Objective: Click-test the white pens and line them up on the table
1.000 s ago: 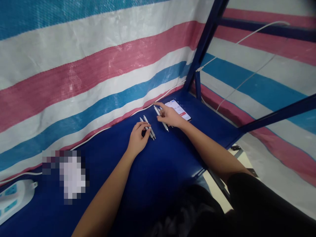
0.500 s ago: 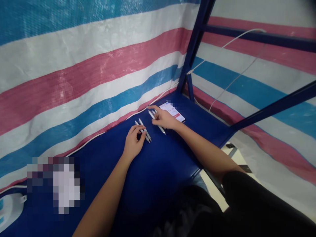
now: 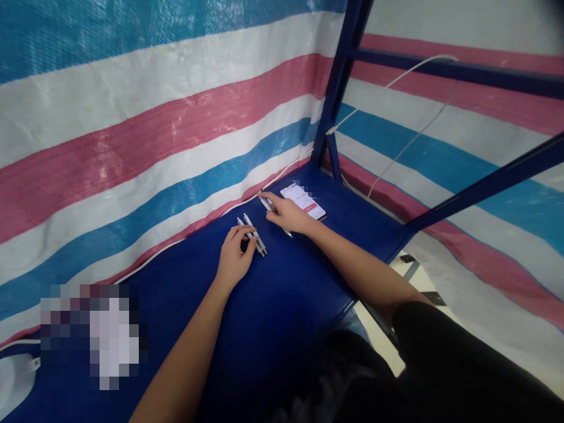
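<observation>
Head view: pens [image 3: 257, 235] slant, tips near-right; left grip [image 3: 235, 257], right grip [image 3: 288, 215]: pinching unclear.

On surface [image 3: 282, 294]: pens [image 3: 261, 247] at left hand [image 3: 235, 258]; another pen [image 3: 265, 203] to their right, under right hand [image 3: 288, 215]; phone [image 3: 304, 201] right of that; sheet [image 3: 154, 147] behind, cable [image 3: 150, 260] along sheet's foot

**Corner Bay: Fittings and Loose Articles**

Table [image 3: 308, 276], dark blue top. Sheeting [image 3: 154, 144] — red, white and blue stripes, hung along the back and right. Frame [image 3: 484, 73], navy bars, at the right end. Phone [image 3: 312, 202], face up, screen lit, red bar near its lower edge. White cable [image 3: 150, 257], along the sheeting's foot. Pale article [image 3: 114, 341], left — pixelated, unidentifiable. White rounded casing [image 3: 17, 379], cropped at left edge.
</observation>
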